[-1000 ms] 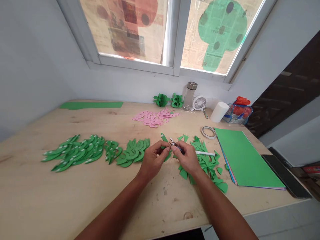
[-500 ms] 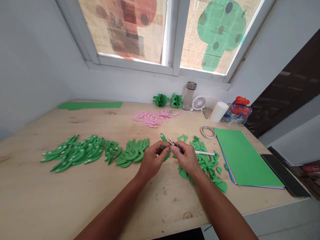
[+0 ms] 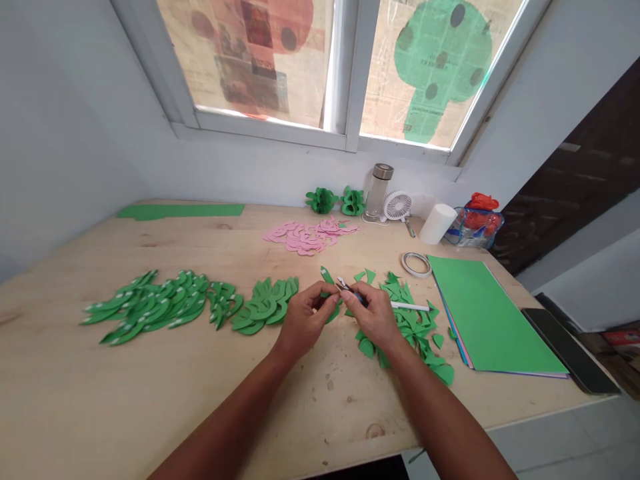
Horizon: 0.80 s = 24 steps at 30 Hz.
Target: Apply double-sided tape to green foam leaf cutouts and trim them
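My left hand (image 3: pixel 306 313) is closed, thumb and fingers pinching a green paper leaf (image 3: pixel 326 274) with a small white patch near its tip. Just beside it, my right hand (image 3: pixel 373 313) is wrapped round a pair of small dark scissors (image 3: pixel 358 297), mostly hidden by the fingers. A small white piece (image 3: pixel 342 282) shows by the blades. Both hands' fingertips nearly meet above the table. Left of my left hand lies a pile of green paper leaves (image 3: pixel 267 305). Under and beyond my right hand spread green paper scraps (image 3: pixel 417 327), with a white pen (image 3: pixel 411 307) across them.
Green pieces with white patches (image 3: pixel 155 303) lie at left. Pink paper scraps (image 3: pixel 310 235) sit further back, near two green paper ornaments (image 3: pixel 322 200), a glass bottle (image 3: pixel 379 192) and a fan (image 3: pixel 398 206). At right are a tape roll (image 3: pixel 416 265), green sheets (image 3: pixel 493 317) and a phone (image 3: pixel 570 350).
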Each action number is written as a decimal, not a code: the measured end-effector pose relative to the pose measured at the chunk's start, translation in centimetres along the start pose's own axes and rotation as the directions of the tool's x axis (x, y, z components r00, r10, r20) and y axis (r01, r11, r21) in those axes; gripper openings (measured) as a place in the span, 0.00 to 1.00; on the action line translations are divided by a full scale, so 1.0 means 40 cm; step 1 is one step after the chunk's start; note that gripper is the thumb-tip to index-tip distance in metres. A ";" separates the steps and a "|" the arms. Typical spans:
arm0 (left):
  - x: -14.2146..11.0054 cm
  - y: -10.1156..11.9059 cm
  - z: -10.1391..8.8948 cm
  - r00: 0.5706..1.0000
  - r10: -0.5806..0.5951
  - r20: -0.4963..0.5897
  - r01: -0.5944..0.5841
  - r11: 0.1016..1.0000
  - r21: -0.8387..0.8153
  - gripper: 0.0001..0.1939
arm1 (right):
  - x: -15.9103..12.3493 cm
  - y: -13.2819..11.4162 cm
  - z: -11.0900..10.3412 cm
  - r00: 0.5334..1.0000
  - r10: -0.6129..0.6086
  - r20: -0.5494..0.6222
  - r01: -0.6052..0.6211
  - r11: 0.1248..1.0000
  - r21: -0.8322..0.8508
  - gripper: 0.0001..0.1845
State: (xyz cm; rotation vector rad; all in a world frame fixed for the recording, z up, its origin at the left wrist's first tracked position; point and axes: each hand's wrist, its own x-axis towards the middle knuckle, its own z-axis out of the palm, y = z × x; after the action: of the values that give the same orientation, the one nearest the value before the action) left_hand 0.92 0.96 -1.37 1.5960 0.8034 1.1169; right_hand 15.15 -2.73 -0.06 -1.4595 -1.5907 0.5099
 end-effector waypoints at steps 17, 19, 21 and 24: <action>0.005 0.001 0.000 0.997 -0.013 -0.079 0.014 1.000 0.013 0.09 | 0.000 0.006 -0.005 0.996 0.005 -0.086 -0.019 0.987 -0.157 0.17; 0.005 -0.004 -0.001 0.994 -0.021 -0.105 0.021 1.000 0.002 0.10 | -0.001 0.006 -0.004 0.996 -0.010 -0.085 -0.006 0.983 -0.184 0.17; 0.005 -0.010 -0.001 0.993 -0.025 -0.117 0.024 1.000 -0.006 0.11 | -0.002 0.006 -0.003 0.996 -0.023 -0.081 0.006 0.978 -0.208 0.16; 0.004 -0.017 0.000 0.993 -0.025 -0.115 0.025 1.000 -0.002 0.11 | -0.003 0.006 -0.001 0.996 -0.035 -0.078 0.015 0.971 -0.237 0.15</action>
State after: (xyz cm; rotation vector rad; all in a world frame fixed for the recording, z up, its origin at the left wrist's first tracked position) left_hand 0.98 1.31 -1.97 1.5281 0.8960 1.1996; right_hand 15.30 -2.80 -0.29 -1.6124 -1.6454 0.2489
